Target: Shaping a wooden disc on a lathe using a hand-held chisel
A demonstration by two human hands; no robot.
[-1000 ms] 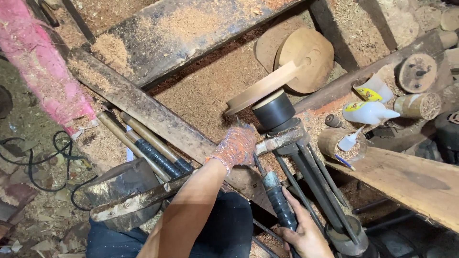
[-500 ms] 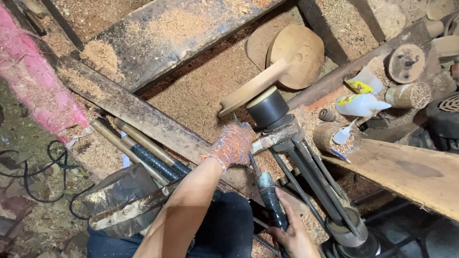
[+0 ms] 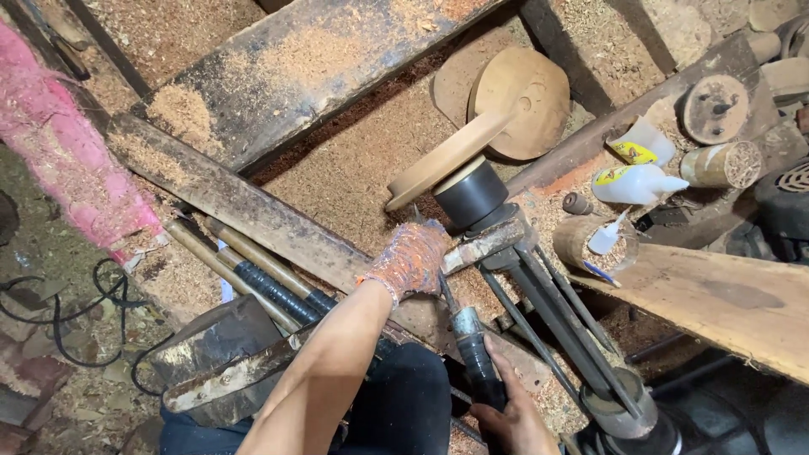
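Note:
A pale wooden disc [image 3: 447,157] is mounted on a black round lathe chuck [image 3: 470,195] at the middle of the head view. My left hand [image 3: 410,259], in a sawdust-covered knit glove, is closed over the shaft of a long turning tool just below the disc, beside the metal tool rest [image 3: 483,244]. My right hand [image 3: 512,418], bare, grips the tool's dark handle [image 3: 477,361] near the bottom edge. The tool's tip is hidden behind the glove.
Sawdust covers the lathe bed and wooden beams [image 3: 278,72]. A second wooden disc [image 3: 522,101] leans behind. Several spare long tools [image 3: 261,282] lie at the left. White glue bottles [image 3: 636,181] and a plank [image 3: 716,295] sit at the right. Black cables [image 3: 63,320] lie at far left.
The view has shifted slightly. My left hand has crept a little toward the disc along the tool rest; my right hand still holds the handle.

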